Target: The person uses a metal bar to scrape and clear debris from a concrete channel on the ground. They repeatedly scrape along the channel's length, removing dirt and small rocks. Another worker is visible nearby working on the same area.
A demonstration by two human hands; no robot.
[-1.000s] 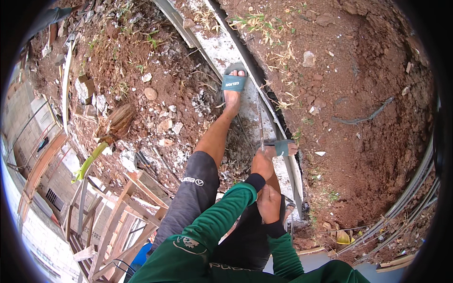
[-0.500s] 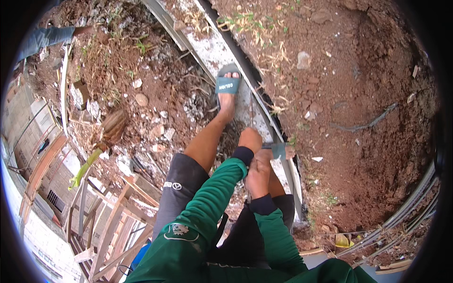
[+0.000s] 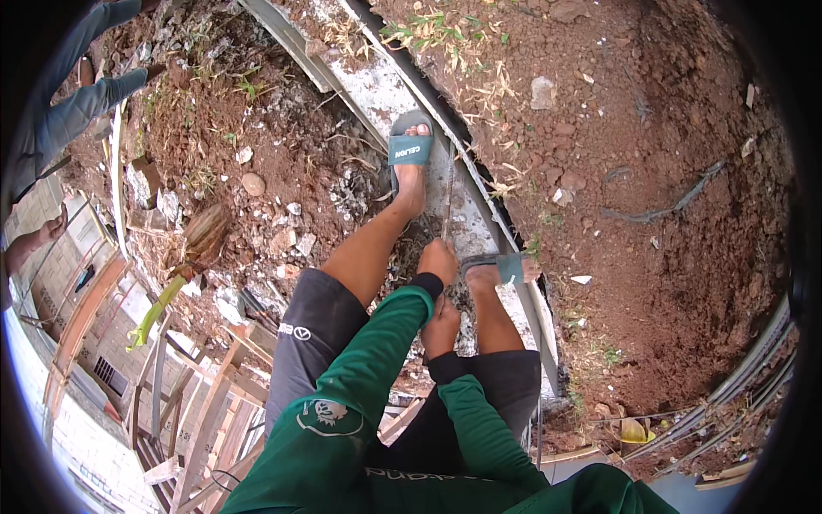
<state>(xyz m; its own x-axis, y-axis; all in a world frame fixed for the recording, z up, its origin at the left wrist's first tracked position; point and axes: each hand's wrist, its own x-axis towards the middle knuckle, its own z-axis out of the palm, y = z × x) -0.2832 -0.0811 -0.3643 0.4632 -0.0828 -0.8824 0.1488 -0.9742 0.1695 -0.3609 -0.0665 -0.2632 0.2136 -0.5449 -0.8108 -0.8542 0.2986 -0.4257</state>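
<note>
Relative to the frame half a second earlier, both of my hands have shifted left, away from my right foot, and more of a co-worker's legs (image 3: 120,90) has come into view at the far upper left of my fingers, together with a co-worker's hand (image 3: 53,230). My left hand (image 3: 437,259) has its fingers wrapped fully around a thin rod (image 3: 449,193), with no visible gap in the grip. The rod extends forward from these fingers, over a pale strip (image 3: 375,90), and passes just to the right of my left sandal (image 3: 409,151). My right hand (image 3: 442,329) is directly below the left wrist, with its fingers curled; the left cuff covers part of it, and I cannot tell whether it has hold of the rod. My right sandal (image 3: 511,268) is to the right of the left fingers, near but not touching, and points across the strip. A board (image 3: 295,47) borders the strip, well forward and left of my fingers. Red soil (image 3: 668,283) lies to the right of both hands. A rounded stone (image 3: 253,183), a green stem (image 3: 154,315) and a wooden frame (image 3: 205,420) are to the left, the frame being lower than my fingers.
</note>
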